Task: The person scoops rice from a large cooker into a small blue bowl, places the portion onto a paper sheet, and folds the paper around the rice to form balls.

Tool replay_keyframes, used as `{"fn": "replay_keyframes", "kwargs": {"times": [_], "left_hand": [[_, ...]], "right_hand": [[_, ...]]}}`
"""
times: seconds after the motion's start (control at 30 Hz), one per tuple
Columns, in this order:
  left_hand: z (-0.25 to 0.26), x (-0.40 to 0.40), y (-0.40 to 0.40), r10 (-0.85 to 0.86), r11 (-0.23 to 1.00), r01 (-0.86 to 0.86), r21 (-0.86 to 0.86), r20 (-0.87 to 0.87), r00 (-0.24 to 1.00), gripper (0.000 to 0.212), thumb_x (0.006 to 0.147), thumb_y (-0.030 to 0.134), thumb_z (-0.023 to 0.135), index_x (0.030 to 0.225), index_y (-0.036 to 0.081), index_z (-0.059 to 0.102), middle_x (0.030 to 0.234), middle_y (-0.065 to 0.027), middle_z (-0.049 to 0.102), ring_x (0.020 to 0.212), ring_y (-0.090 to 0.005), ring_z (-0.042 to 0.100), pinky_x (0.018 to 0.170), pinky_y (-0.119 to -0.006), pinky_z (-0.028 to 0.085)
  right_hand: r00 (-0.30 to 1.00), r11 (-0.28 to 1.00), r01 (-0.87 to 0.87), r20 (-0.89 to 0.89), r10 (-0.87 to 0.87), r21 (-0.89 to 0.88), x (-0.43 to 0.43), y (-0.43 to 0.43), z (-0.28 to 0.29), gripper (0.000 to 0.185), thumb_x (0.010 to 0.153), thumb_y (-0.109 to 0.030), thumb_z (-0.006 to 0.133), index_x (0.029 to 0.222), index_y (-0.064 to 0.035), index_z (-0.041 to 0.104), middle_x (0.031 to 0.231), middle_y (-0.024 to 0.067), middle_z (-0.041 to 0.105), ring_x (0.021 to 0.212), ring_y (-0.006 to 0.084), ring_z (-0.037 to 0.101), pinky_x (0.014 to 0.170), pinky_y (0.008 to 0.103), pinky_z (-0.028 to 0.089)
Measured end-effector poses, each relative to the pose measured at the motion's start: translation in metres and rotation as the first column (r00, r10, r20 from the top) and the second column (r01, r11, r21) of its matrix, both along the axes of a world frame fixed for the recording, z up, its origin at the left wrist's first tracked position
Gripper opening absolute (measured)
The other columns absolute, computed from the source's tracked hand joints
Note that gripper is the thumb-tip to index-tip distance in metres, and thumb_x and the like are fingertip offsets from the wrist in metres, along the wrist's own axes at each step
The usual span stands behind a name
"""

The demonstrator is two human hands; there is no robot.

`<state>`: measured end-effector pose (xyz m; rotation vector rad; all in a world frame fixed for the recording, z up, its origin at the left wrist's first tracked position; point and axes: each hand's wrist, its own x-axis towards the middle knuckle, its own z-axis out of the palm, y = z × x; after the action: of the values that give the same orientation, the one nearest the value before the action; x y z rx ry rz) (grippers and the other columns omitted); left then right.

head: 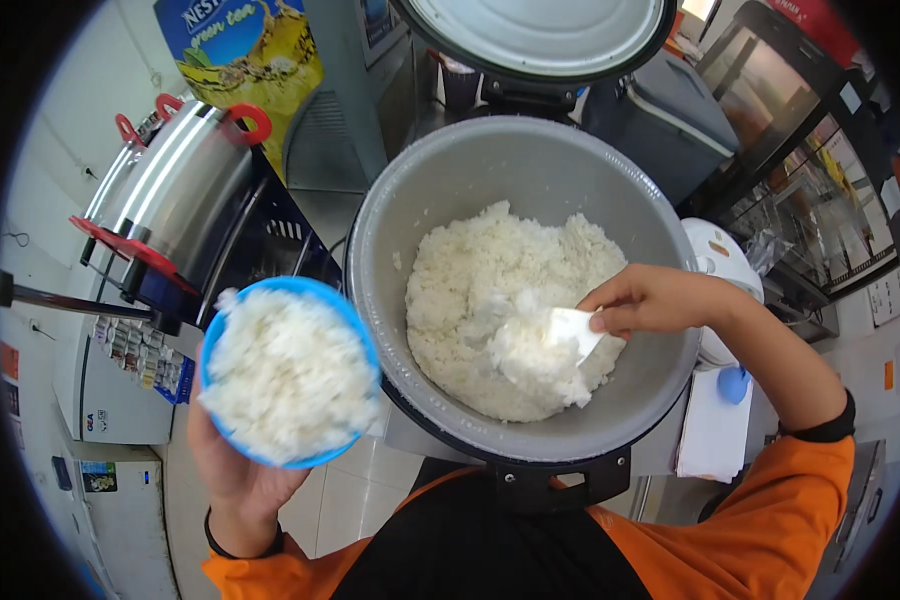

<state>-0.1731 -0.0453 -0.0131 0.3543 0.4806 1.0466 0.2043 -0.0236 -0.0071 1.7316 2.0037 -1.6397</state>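
Observation:
My left hand holds a blue bowl from below, left of a large rice cooker pot. White cooked rice fills the bowl and is heaped at its rim. In my right hand is a white scoop or paddle, its far end covered by a clump of rice. That clump is over the cooked rice inside the grey metal pot. The rice covers the pot's bottom and is uneven on top.
The cooker's raised lid stands behind the pot. Steel pots with red handles are at the left, near a metal bar. White papers with a blue round object lie at the right. A glass display cabinet stands farther back.

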Motion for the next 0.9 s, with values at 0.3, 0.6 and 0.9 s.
{"fn": "replay_keyframes", "kwargs": {"times": [0.3, 0.6, 0.9], "left_hand": [[0.004, 0.016, -0.009, 0.024, 0.995, -0.007, -0.097, 0.169, 0.985, 0.071, 0.090, 0.052, 0.037, 0.142, 0.007, 0.019, 0.140, -0.0339, 0.018, 0.118, -0.0557, 0.037, 0.085, -0.063, 0.045], [-0.049, -0.048, -0.058, 0.117, 0.981, -0.083, -0.174, 0.198, 0.973, 0.077, 0.083, 0.053, 0.052, 0.142, 0.013, 0.022, 0.138, -0.0335, 0.021, 0.118, -0.0543, 0.037, 0.086, -0.064, 0.043], [-0.023, -0.029, -0.039, 0.161, 0.981, -0.143, -0.131, 0.135, 0.978, 0.070, 0.088, 0.051, 0.045, 0.142, 0.013, 0.021, 0.142, -0.0274, 0.023, 0.120, -0.0536, 0.036, 0.087, -0.064, 0.044]], "right_hand": [[0.798, 0.908, -0.262, 0.603, 0.015, 0.326, -0.023, 0.054, -0.056, 0.029, 0.087, -0.014, 0.046, 0.112, -0.0113, 0.062, 0.086, 0.0084, 0.066, 0.086, 0.0244, 0.063, 0.092, 0.0479, 0.033], [0.778, 0.890, -0.441, 0.542, 0.317, 0.112, -0.089, 0.040, -0.110, 0.025, 0.085, -0.015, 0.050, 0.106, -0.0143, 0.063, 0.091, 0.0087, 0.065, 0.090, 0.0248, 0.061, 0.093, 0.0478, 0.024], [0.960, 0.986, -0.164, 0.237, 0.152, 0.035, -0.053, 0.022, -0.047, 0.033, 0.088, -0.029, 0.054, 0.112, -0.0076, 0.061, 0.097, 0.0130, 0.066, 0.088, 0.0240, 0.063, 0.084, 0.0379, 0.042]]}}
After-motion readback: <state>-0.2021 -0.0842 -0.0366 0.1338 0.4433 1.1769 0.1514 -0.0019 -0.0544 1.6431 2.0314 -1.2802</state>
